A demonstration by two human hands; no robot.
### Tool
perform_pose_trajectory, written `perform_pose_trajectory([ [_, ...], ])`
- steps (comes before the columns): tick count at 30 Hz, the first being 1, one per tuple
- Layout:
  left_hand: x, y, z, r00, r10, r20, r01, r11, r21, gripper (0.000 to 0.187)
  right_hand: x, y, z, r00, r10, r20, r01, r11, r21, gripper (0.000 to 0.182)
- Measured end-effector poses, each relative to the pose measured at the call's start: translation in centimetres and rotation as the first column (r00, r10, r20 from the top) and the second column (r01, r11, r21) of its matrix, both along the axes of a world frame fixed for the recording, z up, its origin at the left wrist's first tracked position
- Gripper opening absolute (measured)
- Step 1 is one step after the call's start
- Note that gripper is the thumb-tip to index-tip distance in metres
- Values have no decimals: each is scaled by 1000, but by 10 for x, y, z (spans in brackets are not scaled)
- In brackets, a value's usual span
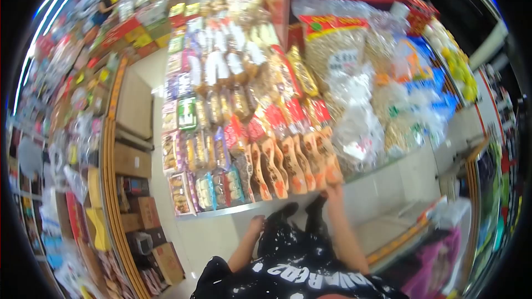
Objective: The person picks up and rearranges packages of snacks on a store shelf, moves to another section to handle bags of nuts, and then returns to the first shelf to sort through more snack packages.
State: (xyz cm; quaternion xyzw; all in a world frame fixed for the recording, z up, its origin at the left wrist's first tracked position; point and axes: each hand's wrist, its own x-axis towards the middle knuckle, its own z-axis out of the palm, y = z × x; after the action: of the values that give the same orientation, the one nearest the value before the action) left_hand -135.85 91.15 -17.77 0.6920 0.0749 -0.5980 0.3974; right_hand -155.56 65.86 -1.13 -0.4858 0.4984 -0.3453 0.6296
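Several orange snack packets (297,163) with dark lettering stand in a row along the front edge of a display table. My right hand (334,190) is at the lower end of the rightmost orange snack packet (331,171), its fingers closed against it; blur hides the exact grip. Low in front of the table's edge hangs my left hand (257,225), apart from the goods. Its fingers look curled, but they are too small and blurred to read. Red-and-white packets (271,122) lie just behind the orange row.
Biscuit packs (180,194) fill the table's left side. A large clear bag of pale goods (335,44) and a white plastic bag (357,133) sit on the right. Wooden-edged shelving (113,188) borders the aisle at left. A person (103,6) stands far back left.
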Motion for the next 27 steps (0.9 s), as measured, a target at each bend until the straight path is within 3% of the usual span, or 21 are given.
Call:
perform_pose_trajectory([
  [1,-6,1,-5,999,44,13,-44,999,-10,43,1,0,7,996,-90,20,90,996,0,31],
  [3,-19,-8,5,988,151,-39,-152,988,-29,28,-10,-2,4,999,-6,-49,6,1000,6,28],
  [5,-35,-24,30,980,181,82,-183,983,10,24,-14,-10,8,991,61,-115,-59,998,18,25],
  [7,-45,-32,41,980,81,183,-74,996,-45,24,-17,-10,42,969,99,-226,-101,995,0,25],
  [8,-47,-26,12,970,-46,237,77,989,-123,37,-29,-20,38,968,123,-220,-127,992,-6,25],
  [11,-60,-45,39,947,154,281,-137,987,-82,36,-42,-39,23,918,264,-296,-267,963,31,28],
  [13,-66,-62,67,932,165,324,-157,986,-52,35,-43,-50,29,857,191,-478,-349,898,-268,27],
  [14,-72,-69,83,898,134,418,-112,991,-76,36,-45,-56,34,862,197,-467,-345,904,-254,27],
  [16,-86,-71,78,827,114,551,-57,991,-120,35,-49,-77,45,765,242,-597,-573,678,-460,27],
  [17,-89,-68,70,825,114,554,-58,991,-118,35,-53,-84,45,767,244,-594,-572,678,-461,27],
  [19,-88,-64,63,630,60,774,46,992,-114,32,-53,-93,41,664,365,-652,-700,609,-373,33],
  [20,-94,-77,109,638,39,769,4,999,-55,31,-56,-94,41,675,365,-641,-693,612,-381,33],
  [23,-87,-84,116,533,40,845,-34,999,-26,31,-60,-105,41,633,400,-662,-726,604,-328,30],
  [27,-89,-128,213,441,-134,888,8,989,146,35,-60,-102,36,626,414,-661,-728,613,-306,29],
])
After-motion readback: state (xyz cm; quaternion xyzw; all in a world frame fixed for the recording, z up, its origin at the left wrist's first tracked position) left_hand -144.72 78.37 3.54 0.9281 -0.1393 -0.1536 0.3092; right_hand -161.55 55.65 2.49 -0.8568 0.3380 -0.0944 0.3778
